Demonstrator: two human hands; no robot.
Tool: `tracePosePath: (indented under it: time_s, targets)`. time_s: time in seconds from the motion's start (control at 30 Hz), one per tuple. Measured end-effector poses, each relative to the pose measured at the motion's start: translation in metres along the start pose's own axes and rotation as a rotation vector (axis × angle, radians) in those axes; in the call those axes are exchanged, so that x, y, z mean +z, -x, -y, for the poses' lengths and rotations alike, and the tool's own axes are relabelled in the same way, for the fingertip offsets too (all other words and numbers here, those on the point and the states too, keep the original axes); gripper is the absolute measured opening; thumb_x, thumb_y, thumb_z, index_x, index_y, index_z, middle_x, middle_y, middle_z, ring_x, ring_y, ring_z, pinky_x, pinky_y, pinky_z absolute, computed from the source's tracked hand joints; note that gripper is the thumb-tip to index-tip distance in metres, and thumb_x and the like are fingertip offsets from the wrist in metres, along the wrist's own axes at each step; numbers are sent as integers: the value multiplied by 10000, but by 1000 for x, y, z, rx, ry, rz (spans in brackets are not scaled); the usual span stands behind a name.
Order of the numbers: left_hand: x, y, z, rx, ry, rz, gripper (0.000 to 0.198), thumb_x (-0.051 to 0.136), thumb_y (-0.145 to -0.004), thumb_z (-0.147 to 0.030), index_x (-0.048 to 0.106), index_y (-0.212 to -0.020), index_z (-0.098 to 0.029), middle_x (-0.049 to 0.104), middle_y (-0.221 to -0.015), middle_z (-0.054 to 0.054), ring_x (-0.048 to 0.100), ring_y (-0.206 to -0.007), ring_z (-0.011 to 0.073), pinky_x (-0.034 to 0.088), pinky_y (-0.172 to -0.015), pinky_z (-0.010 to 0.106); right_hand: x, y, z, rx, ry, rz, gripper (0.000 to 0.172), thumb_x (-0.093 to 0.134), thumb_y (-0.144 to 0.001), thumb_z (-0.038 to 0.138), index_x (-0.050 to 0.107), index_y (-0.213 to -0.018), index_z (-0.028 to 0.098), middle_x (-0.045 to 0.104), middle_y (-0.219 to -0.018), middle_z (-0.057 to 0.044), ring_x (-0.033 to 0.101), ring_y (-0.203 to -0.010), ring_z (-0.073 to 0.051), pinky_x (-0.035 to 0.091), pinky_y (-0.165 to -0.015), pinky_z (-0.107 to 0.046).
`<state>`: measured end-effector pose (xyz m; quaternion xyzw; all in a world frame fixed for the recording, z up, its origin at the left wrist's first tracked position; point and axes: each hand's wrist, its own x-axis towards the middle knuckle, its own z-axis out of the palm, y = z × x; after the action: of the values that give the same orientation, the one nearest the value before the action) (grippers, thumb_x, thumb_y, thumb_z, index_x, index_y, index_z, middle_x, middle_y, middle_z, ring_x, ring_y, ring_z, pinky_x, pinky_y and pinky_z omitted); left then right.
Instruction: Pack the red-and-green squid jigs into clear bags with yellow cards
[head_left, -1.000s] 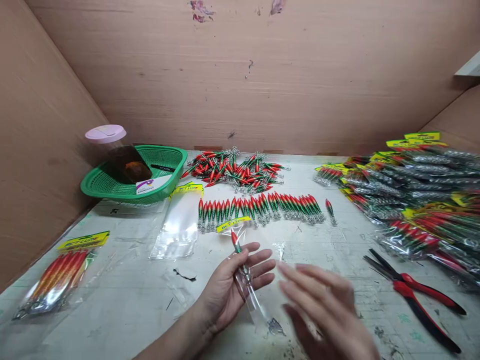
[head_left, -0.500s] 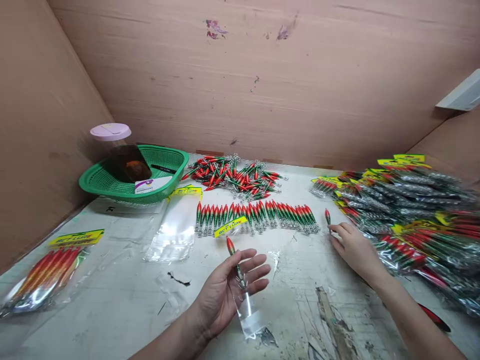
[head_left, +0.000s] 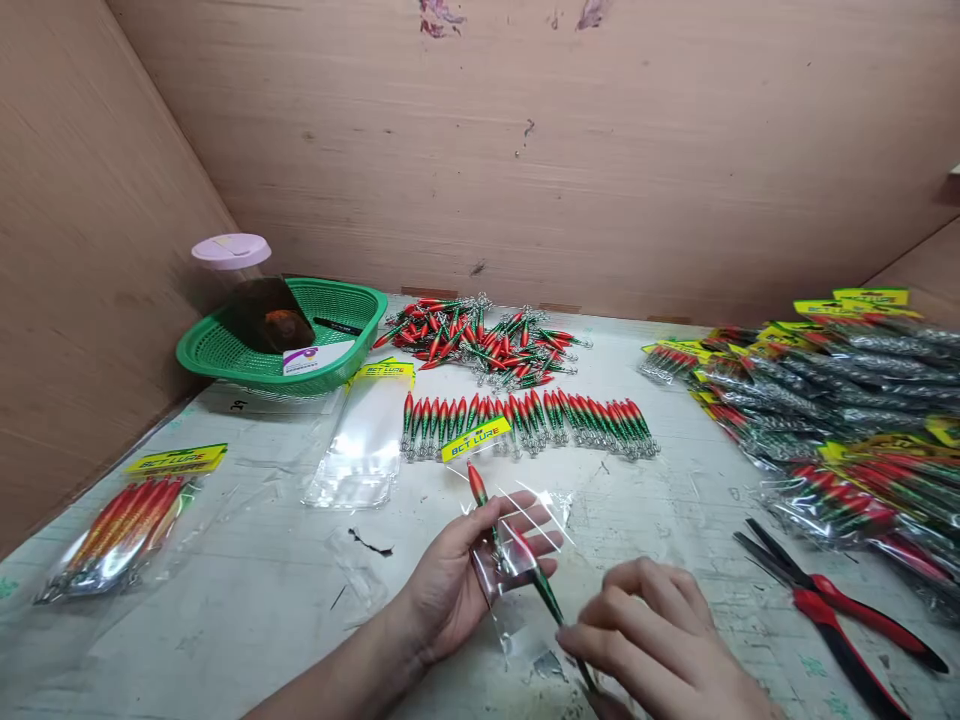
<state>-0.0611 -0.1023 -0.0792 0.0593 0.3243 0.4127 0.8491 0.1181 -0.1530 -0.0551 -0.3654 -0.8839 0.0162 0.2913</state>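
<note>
My left hand [head_left: 450, 575] is closed on a clear plastic bag [head_left: 504, 610], thumb on top and the other fingers behind it. The bag's yellow header [head_left: 476, 440] reads BCT LURE. One red-and-green fishing lure [head_left: 477, 486] lies in the bag, red tip toward the header. My right hand [head_left: 660, 635], lower right, pinches a second lure [head_left: 549, 597] near its hook end; its red tip overlaps the bag, at or inside the opening. Beyond the hands runs a row of matching lures [head_left: 532, 415], with a loose pile of lures [head_left: 480, 340] behind it.
Empty header bags [head_left: 356, 450] lie left of the row. A green basket [head_left: 217, 365] holds a lidded cup [head_left: 262, 310]. Packed lures [head_left: 112, 530] lie at far left. Filled packs [head_left: 847, 400] are heaped at right, with red-handled scissors [head_left: 825, 600] nearer me.
My right hand has come from the right end of the row to the bag, bringing a lure. My left hand still holds the bag. The scissors now show fully.
</note>
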Motion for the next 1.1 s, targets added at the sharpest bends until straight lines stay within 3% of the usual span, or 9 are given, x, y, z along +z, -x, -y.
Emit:
tracePosePath:
  time_s: [0.13, 0.3, 0.43, 0.6, 0.77, 0.83, 0.97, 1.1]
  targets:
    - [-2, 0, 2, 0, -49, 56, 273, 558, -870, -263, 674, -1004, -55, 714, -1020, 178, 686, -932, 275, 498, -876, 388, 11, -6, 1, 58, 169, -95, 261, 429, -953, 218, 667, -1053, 185, 722, -875, -43, 587, -870, -204, 331, -813, -360]
    - [-6, -2, 2, -4, -51, 40, 298, 529, -890, -263, 668, -1044, -49, 711, -1037, 184, 675, -970, 277, 480, -910, 398, 15, -8, 11, 111, 249, -230, 320, 378, -977, 244, 696, -968, 201, 733, -1004, -54, 593, -946, -232, 315, -813, -389]
    - [-6, -1, 1, 4, -17, 71, 318, 525, -894, -267, 658, -1085, -51, 703, -1070, 188, 676, -974, 283, 475, -925, 423, 13, -8, 8, 140, 249, -226, 284, 416, -950, 206, 694, -1010, 222, 722, -1033, -62, 588, -935, -226, 323, -806, -395]
    - [-5, -1, 1, -12, 16, 53, 338, 485, -915, -283, 667, -1075, -47, 699, -1088, 187, 690, -932, 264, 510, -865, 393, 12, -4, 4, 73, 262, -225, 222, 474, -927, 215, 683, -1001, 211, 716, -1081, -56, 596, -941, -233, 337, -797, -394]
    - [-5, 0, 2, -20, 0, 84, 315, 475, -920, -259, 683, -1026, -47, 727, -993, 177, 696, -900, 245, 526, -818, 362, 11, -1, 4, 51, 316, -209, 412, 278, -993, 328, 670, -1047, 215, 696, -1136, -74, 580, -977, -255, 350, -776, -400]
    - [-5, 1, 3, -15, -7, 119, 296, 481, -917, -239, 686, -1014, -48, 733, -969, 168, 695, -896, 235, 528, -814, 348, 11, -2, 3, 44, 324, -227, 382, 302, -983, 290, 665, -1080, 223, 700, -1119, -79, 575, -974, -252, 354, -785, -402]
    - [-7, 2, 6, -26, -17, 208, 287, 496, -913, -235, 679, -1044, -57, 717, -1052, 155, 678, -952, 225, 512, -873, 358, 14, -3, 3, 19, 317, -225, 326, 388, -954, 214, 658, -1135, 204, 727, -1000, -67, 583, -925, -232, 329, -793, -403]
    - [-7, 3, 8, 7, -25, 249, 294, 533, -889, -196, 638, -1136, -74, 701, -1098, 165, 644, -1053, 246, 473, -939, 385, 14, -6, 10, 46, 278, -220, 290, 443, -941, 174, 655, -1137, 153, 726, -1015, -55, 582, -939, -235, 308, -780, -402]
